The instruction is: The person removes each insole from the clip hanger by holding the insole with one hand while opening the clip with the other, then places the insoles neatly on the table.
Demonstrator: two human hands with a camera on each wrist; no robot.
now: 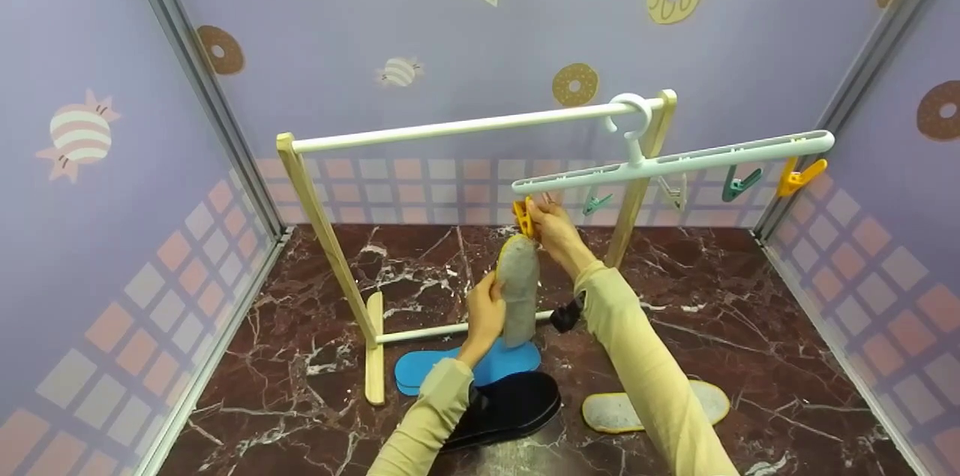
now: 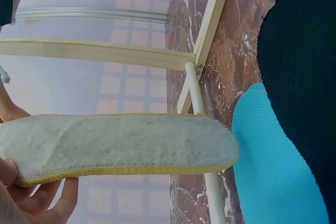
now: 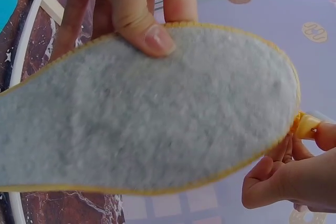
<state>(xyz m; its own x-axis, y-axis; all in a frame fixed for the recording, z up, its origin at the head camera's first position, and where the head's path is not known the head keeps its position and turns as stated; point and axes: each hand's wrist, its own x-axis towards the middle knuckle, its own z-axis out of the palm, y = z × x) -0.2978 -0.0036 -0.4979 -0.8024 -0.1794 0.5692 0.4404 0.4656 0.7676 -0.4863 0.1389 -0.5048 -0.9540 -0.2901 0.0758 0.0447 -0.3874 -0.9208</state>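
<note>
A grey insole with yellow edging hangs upright below the left end of a white clip hanger. My left hand grips its side edge, thumb on the grey face in the right wrist view. At the insole's top end, my right hand pinches a yellow clip. The clip meets the insole's edge; whether its jaws have closed over that edge, I cannot tell. The hanger's hook sits over the top bar of a wooden rack.
Green clips, a pale clip and another yellow clip hang along the hanger. On the dark marbled surface lie blue insoles, black insoles and a second grey insole. Patterned walls enclose the space.
</note>
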